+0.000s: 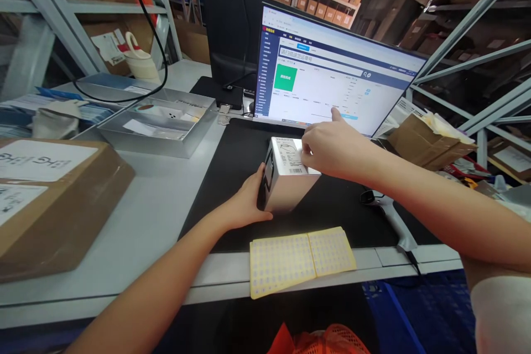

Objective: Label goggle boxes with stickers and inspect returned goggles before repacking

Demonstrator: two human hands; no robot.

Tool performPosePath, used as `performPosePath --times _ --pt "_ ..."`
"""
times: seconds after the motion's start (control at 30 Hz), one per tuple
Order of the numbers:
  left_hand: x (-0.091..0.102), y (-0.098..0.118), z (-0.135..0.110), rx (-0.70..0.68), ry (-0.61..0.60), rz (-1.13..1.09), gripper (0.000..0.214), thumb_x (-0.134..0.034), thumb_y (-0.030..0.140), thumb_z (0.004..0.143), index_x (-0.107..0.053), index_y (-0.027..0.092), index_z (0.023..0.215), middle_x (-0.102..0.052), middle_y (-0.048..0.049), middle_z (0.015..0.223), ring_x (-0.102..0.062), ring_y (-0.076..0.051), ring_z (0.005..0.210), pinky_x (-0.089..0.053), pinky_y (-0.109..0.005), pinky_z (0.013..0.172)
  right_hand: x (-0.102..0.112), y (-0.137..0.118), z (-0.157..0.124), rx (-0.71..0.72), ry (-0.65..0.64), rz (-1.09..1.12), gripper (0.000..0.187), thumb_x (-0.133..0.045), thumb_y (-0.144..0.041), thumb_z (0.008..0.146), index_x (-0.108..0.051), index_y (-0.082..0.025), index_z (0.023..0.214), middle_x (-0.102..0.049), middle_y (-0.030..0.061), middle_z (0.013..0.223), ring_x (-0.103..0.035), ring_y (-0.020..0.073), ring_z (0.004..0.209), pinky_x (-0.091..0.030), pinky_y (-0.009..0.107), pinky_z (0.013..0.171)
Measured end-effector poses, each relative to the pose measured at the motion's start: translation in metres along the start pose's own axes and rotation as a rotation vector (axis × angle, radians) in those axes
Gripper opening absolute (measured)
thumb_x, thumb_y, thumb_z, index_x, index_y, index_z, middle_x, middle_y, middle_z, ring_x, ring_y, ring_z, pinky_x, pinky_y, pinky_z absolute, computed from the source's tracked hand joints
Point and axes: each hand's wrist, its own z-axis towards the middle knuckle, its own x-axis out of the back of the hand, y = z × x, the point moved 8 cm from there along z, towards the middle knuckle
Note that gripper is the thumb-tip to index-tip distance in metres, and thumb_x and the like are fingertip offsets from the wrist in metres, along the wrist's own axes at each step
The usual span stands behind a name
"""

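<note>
One box [290,188]: left hand [249,199] is gripping its 9 o'clock side; right hand [332,146], unclenched, is pressing label [290,157] already on top.

A white table [157,215] is covered across its middle by a black mat [332,204]; on the mat a small white box [290,177] is stood upright, and a grey scanner [390,215] is laid to its right; yellow sticker sheets [301,257] are spread over the mat's near edge; a metal tray [161,121] and a cardboard box [53,199] are placed at the left; a monitor [332,77] is set at the back.
</note>
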Motion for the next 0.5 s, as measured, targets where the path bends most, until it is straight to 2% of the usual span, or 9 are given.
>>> performPosePath --times 0.1,0.17,0.23,0.3,0.37,0.43,0.5 --pt "-0.001 -0.002 0.0 0.005 0.002 -0.009 0.14 -0.087 0.039 0.065 0.013 0.026 0.162 -0.008 -0.0161 0.17 -0.011 -0.042 0.156 -0.018 -0.061 0.126 -0.004 0.004 -0.019 -0.03 0.005 0.111 0.028 -0.049 -0.015 0.089 -0.069 -0.016 0.07 -0.073 0.0073 0.089 -0.067 0.024 0.09 -0.021 0.072 0.116" --pt "-0.001 -0.006 0.0 0.011 0.002 -0.011 0.141 -0.087 0.04 0.066 0.015 0.026 0.162 -0.007 -0.0163 0.17 -0.01 -0.042 0.156 -0.018 -0.061 0.126 -0.01 0.01 -0.035 -0.043 0.054 0.252 0.03 -0.045 -0.016 0.092 -0.074 -0.018 0.092 -0.073 0.0084 0.115 -0.066 0.0269 0.11 -0.023 0.069 0.118" --pt "-0.002 -0.007 0.0 0.002 0.002 -0.013 0.141 -0.087 0.04 0.067 0.016 0.026 0.161 -0.007 -0.0165 0.17 -0.01 -0.041 0.156 -0.018 -0.061 0.126 -0.021 0.017 -0.051 -0.048 0.08 0.374 0.04 -0.041 -0.018 0.094 -0.069 -0.019 0.122 -0.062 0.0096 0.14 -0.057 0.0288 0.13 -0.026 0.066 0.119" --pt "-0.002 -0.007 0.0 -0.013 -0.002 -0.029 0.139 -0.086 0.039 0.068 0.016 0.026 0.161 -0.007 -0.0163 0.17 -0.012 -0.04 0.156 -0.019 -0.059 0.126 -0.035 0.02 -0.062 -0.032 0.078 0.438 0.05 -0.038 -0.018 0.095 -0.055 -0.02 0.142 -0.048 0.0106 0.156 -0.045 0.0299 0.143 -0.024 0.068 0.12" --pt "-0.002 -0.005 0.0 -0.019 -0.006 -0.052 0.138 -0.086 0.036 0.068 0.014 0.026 0.162 -0.009 -0.0161 0.17 -0.015 -0.039 0.156 -0.021 -0.057 0.126 -0.045 0.02 -0.069 0.016 0.083 0.449 0.059 -0.042 -0.018 0.092 -0.046 -0.022 0.15 -0.04 0.0106 0.161 -0.037 0.0317 0.149 -0.018 0.072 0.119" --pt "-0.001 -0.002 0.0 -0.017 -0.001 -0.07 0.138 -0.087 0.033 0.067 0.012 0.025 0.162 -0.011 -0.0163 0.17 -0.018 -0.039 0.155 -0.021 -0.055 0.126 -0.05 0.017 -0.071 0.063 0.11 0.449 0.064 -0.048 -0.018 0.089 -0.043 -0.024 0.152 -0.039 0.0106 0.162 -0.032 0.0336 0.151 -0.012 0.075 0.118" --pt "0.0 0.0 -0.001 -0.017 0.009 -0.079 0.137 -0.087 0.031 0.066 0.01 0.024 0.163 -0.012 -0.0162 0.17 -0.019 -0.039 0.155 -0.021 -0.055 0.126 -0.054 0.015 -0.069 0.087 0.145 0.47 0.062 -0.053 -0.022 0.09 -0.044 -0.025 0.151 -0.04 0.0109 0.161 -0.032 0.0341 0.151 -0.011 0.076 0.117"
